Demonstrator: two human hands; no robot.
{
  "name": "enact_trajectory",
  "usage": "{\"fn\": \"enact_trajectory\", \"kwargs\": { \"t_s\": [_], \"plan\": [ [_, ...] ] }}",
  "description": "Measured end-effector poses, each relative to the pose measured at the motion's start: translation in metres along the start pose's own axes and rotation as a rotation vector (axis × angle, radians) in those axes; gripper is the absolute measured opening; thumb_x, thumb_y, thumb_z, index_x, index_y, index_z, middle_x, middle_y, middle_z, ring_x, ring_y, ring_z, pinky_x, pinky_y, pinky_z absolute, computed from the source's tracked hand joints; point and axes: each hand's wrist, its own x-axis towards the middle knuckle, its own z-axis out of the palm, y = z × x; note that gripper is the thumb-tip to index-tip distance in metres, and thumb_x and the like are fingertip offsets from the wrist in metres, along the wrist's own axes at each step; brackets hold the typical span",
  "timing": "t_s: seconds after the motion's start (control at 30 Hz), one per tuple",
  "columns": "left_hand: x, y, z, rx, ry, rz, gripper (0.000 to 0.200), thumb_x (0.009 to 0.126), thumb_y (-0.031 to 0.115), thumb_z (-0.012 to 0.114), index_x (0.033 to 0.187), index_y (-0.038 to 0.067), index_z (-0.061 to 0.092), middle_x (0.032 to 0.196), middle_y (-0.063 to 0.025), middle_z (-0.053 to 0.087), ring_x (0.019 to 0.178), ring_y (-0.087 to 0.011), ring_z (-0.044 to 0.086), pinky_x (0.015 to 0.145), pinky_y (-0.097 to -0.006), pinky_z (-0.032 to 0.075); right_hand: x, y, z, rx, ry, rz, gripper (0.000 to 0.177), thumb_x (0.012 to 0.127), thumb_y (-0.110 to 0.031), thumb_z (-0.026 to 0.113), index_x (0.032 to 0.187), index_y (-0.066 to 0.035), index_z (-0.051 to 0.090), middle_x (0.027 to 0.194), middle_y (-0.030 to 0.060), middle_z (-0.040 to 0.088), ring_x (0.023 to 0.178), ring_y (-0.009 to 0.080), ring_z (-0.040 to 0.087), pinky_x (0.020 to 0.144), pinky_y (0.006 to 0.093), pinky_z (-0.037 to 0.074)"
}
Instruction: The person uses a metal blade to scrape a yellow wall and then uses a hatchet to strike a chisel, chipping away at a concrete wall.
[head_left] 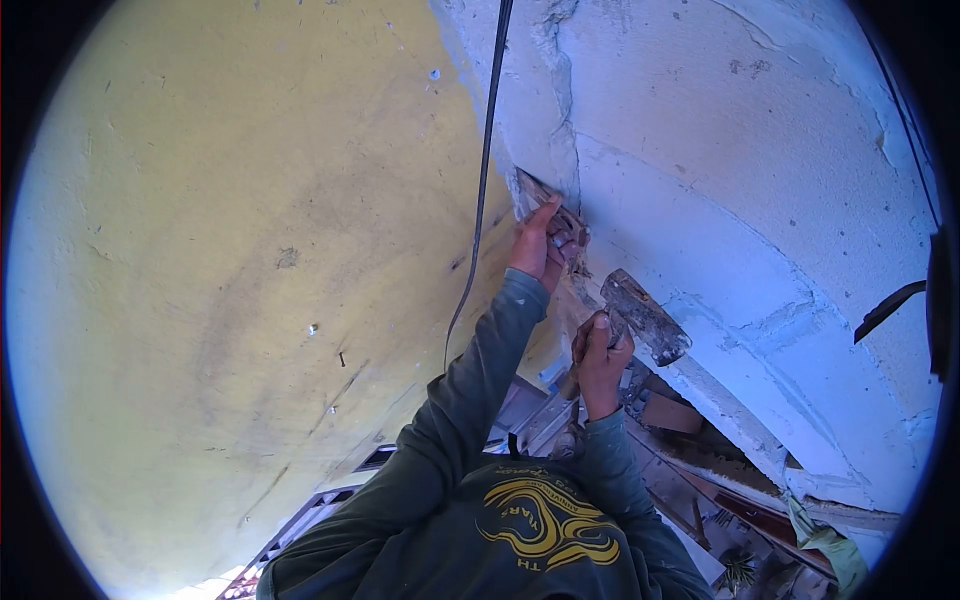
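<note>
Hammer (646,318) in the right hand (603,372), below and right of the wall gap (537,186).

The left hand's (535,245) fingers curl together at the gap, what they pinch unclear; the right's wrap the handle. A glancing blow could bruise the left knuckles, so near the gap; its ragged plaster could crumble. The hammer head looks thick, blunt, scarred.

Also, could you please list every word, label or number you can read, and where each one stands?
"YEARS", on the dark shirt.
"TH", on the shirt.
"ANNIVERSARY", small, on the shirt.
The line nearest the collar is too small to read.
No lettering is readable on the hammer.
</note>
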Motion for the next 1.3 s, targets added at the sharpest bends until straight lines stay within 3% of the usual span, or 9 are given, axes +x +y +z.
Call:
{"fn": "enact_trajectory", "kwargs": {
  "t_s": [0.13, 0.2, 0.43, 0.6, 0.8, 0.93, 1.0, 1.2, 1.3],
  "plan": [
    [0.004, -0.016, 0.009, -0.052, 0.029, 0.093, 0.015, 0.088, 0.022, 0.065, 0.08, 0.011, 0.06, 0.069, -0.0027, 0.062, 0.059, -0.0146, 0.06, 0.056, -0.0291, 0.051, -0.014, 0.014, -0.021, 0.04, 0.027, 0.13, 0.029, 0.096, -0.028, 0.055, 0.078, -0.006, 0.05, 0.058, -0.0007, 0.049, 0.047, 0.0066, 0.046, 0.041, 0.0231, 0.034],
    [0.005, -0.02, 0.013, -0.105, 0.169, 0.145, 0.018, 0.084, 0.017, 0.071, 0.085, 0.011, 0.054, 0.07, -0.0019, 0.059, 0.058, -0.0132, 0.059, 0.052, -0.0317, 0.053, -0.021, 0.011, -0.03, -0.049, 0.032, 0.15, 0.028, 0.096, -0.027, 0.055, 0.078, -0.006, 0.049, 0.058, -0.0008, 0.049, 0.046, 0.0062, 0.044, 0.041, 0.0229, 0.033],
    [-0.008, -0.012, 0.008, -0.192, 0.175, 0.227, 0.013, 0.084, 0.012, 0.067, 0.085, 0.01, 0.055, 0.074, -0.0049, 0.062, 0.054, -0.0157, 0.059, 0.049, -0.0316, 0.051, -0.029, 0.003, -0.062, -0.137, 0.061, 0.154, 0.027, 0.096, -0.026, 0.055, 0.08, -0.006, 0.049, 0.056, -0.0013, 0.048, 0.044, 0.006, 0.043, 0.04, 0.0233, 0.033],
    [-0.039, 0.006, -0.025, 0.251, 0.035, 0.202, 0.013, 0.087, 0.011, 0.056, 0.097, 0.008, 0.049, 0.074, -0.0076, 0.06, 0.054, -0.0174, 0.057, 0.047, -0.0289, 0.048, -0.026, -0.004, -0.065, -0.122, 0.061, 0.168, 0.028, 0.096, -0.027, 0.055, 0.078, -0.007, 0.05, 0.056, -0.0013, 0.047, 0.043, 0.0066, 0.043, 0.039, 0.0236, 0.033],
    [-0.044, 0.025, -0.062, 0.633, 0.098, 0.178, 0.015, 0.093, 0.02, 0.052, 0.098, 0.009, 0.042, 0.068, -0.0079, 0.051, 0.052, -0.0164, 0.054, 0.041, -0.0304, 0.046, -0.027, 0.008, -0.057, -0.093, -0.042, 0.226, 0.026, 0.096, -0.026, 0.055, 0.08, -0.006, 0.051, 0.056, -0.0011, 0.047, 0.043, 0.0063, 0.043, 0.039, 0.0232, 0.032],
    [-0.057, 0.027, -0.052, 0.624, 0.157, 0.216, 0.02, 0.096, 0.028, 0.05, 0.101, 0.01, 0.042, 0.064, -0.0043, 0.045, 0.048, -0.0145, 0.049, 0.039, -0.03, 0.043, -0.033, 0.011, -0.061, -0.159, -0.11, 0.233, 0.025, 0.096, -0.025, 0.055, 0.081, -0.005, 0.053, 0.056, -0.0015, 0.047, 0.043, 0.006, 0.042, 0.039, 0.0232, 0.032],
    [-0.063, 0.03, -0.04, 0.527, 0.297, 0.164, 0.022, 0.097, 0.033, 0.051, 0.104, 0.014, 0.043, 0.063, -0.0003, 0.04, 0.043, -0.0105, 0.041, 0.034, -0.0262, 0.035, -0.036, 0.009, -0.064, -0.171, -0.107, 0.255, 0.023, 0.096, -0.024, 0.055, 0.083, -0.005, 0.053, 0.055, -0.0021, 0.047, 0.043, 0.0058, 0.042, 0.039, 0.0233, 0.032],
    [-0.07, 0.038, -0.037, 0.286, 0.309, 0.015, 0.028, 0.094, 0.042, 0.053, 0.112, 0.022, 0.046, 0.064, 0.0019, 0.037, 0.04, -0.0048, 0.03, 0.034, -0.0206, 0.02, -0.043, 0.012, -0.09, -0.196, -0.052, 0.304, 0.022, 0.097, -0.024, 0.054, 0.084, -0.005, 0.052, 0.055, -0.0026, 0.046, 0.042, 0.0054, 0.041, 0.039, 0.0225, 0.031],
    [-0.067, 0.038, -0.048, 0.225, 0.307, 0.007, 0.033, 0.093, 0.043, 0.054, 0.117, 0.022, 0.047, 0.064, 0.0016, 0.04, 0.039, -0.005, 0.029, 0.033, -0.0209, 0.02, -0.046, 0.003, -0.097, -0.17, 0.012, 0.319, 0.025, 0.097, -0.025, 0.052, 0.08, -0.007, 0.051, 0.054, -0.0024, 0.045, 0.041, 0.0058, 0.041, 0.038, 0.0227, 0.031]
  ]
}}
